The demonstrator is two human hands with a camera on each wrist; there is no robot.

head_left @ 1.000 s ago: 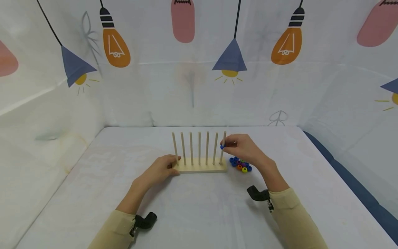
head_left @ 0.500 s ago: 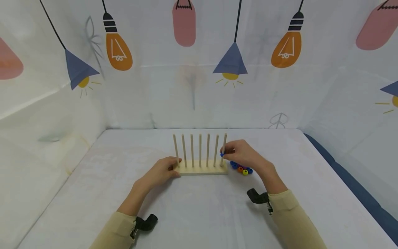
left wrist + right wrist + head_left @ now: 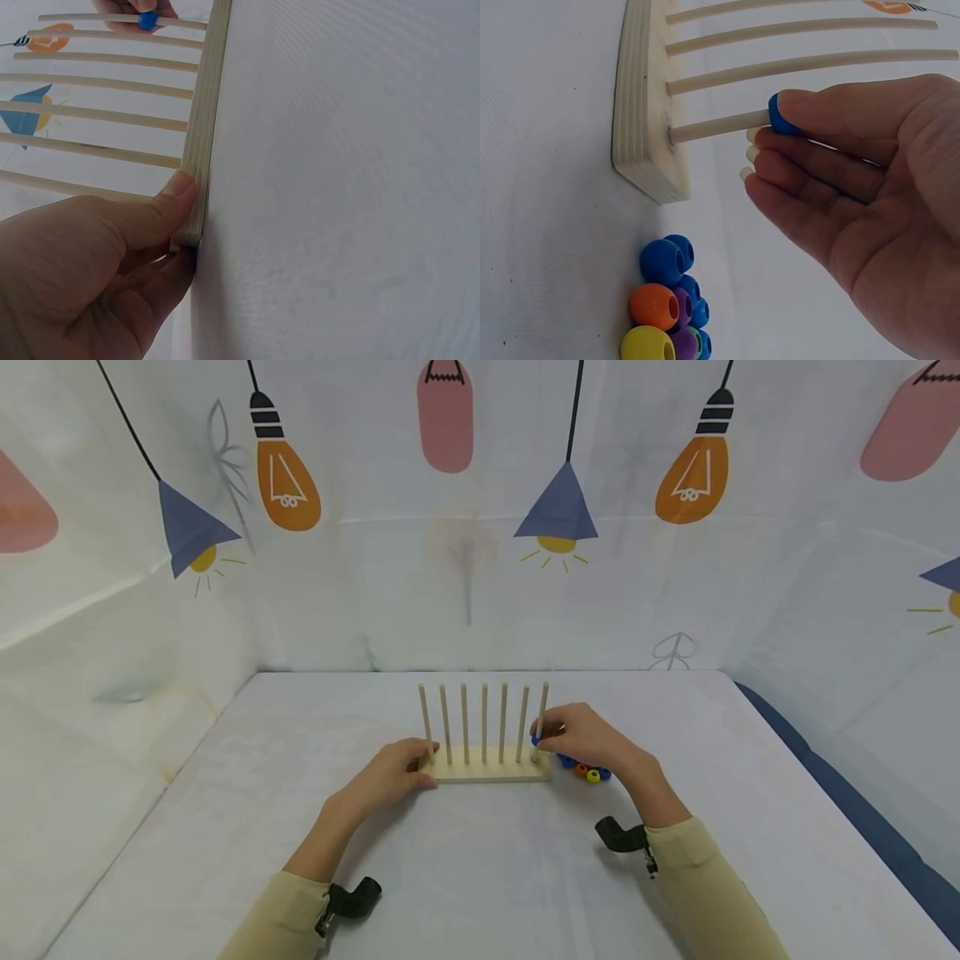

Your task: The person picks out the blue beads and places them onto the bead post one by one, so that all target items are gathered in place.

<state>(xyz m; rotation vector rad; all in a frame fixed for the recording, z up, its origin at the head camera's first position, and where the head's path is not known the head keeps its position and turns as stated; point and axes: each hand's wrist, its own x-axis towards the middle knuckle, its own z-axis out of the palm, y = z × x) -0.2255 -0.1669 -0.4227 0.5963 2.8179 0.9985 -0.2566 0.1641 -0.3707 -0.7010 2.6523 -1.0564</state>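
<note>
A pale wooden base (image 3: 487, 772) with a row of upright pegs stands on the table. My left hand (image 3: 390, 770) grips its left end, thumb at the front edge, as the left wrist view shows (image 3: 97, 262). A blue bead (image 3: 781, 115) is threaded on the rightmost peg (image 3: 720, 126), partway down, with bare peg between it and the base. My right hand (image 3: 585, 735) pinches this bead between thumb and fingers. The other pegs carry no beads. In the left wrist view the blue bead (image 3: 148, 20) shows at the far peg.
Loose beads lie in a pile right of the base: an orange bead (image 3: 654, 305), a yellow bead (image 3: 646, 345), a blue bead (image 3: 661, 261) and several more, purple and green among them. A patterned white sheet (image 3: 480, 585) hangs behind the white table (image 3: 480, 877).
My right hand has moved down along the rightmost peg, bringing the blue bead lower. My left hand keeps its grip on the base. The head view has shifted slightly.
</note>
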